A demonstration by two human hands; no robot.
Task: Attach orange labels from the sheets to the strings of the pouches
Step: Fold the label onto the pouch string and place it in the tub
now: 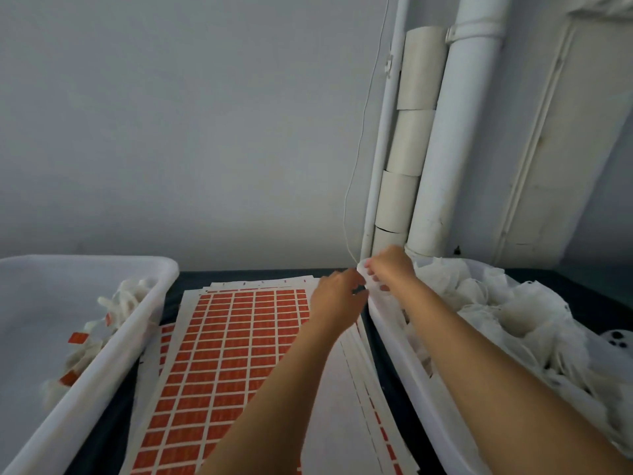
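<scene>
On your far left sits a white plastic tub, and along its right wall lie a few white pouches that already carry orange labels on their strings. Just beside that tub, on the dark table, a stack of label sheets is spread out; the top sheet shows a grid of orange labels, and the edges of further sheets fan out beneath it on the right.

Your left hand reaches forward over the far right corner of the sheets, fingers curled inward toward your other hand. It seems to pinch something small and white there, though the blur and the angle keep me from telling exactly what it grips. Your right hand is touching or almost touching it, just above the near corner of the right tub, with thumb and fingers closed on a white pouch that peeks out at the fingertips. A thin white string rises from that spot up along the wall.

To the right, the second white tub is heaped with unlabelled white gauze pouches. Behind your hands, white pipes and a column of cardboard tubes run up the wall corner. At the far right edge, a small white thing with dark spots lies on the table beyond the tub.
</scene>
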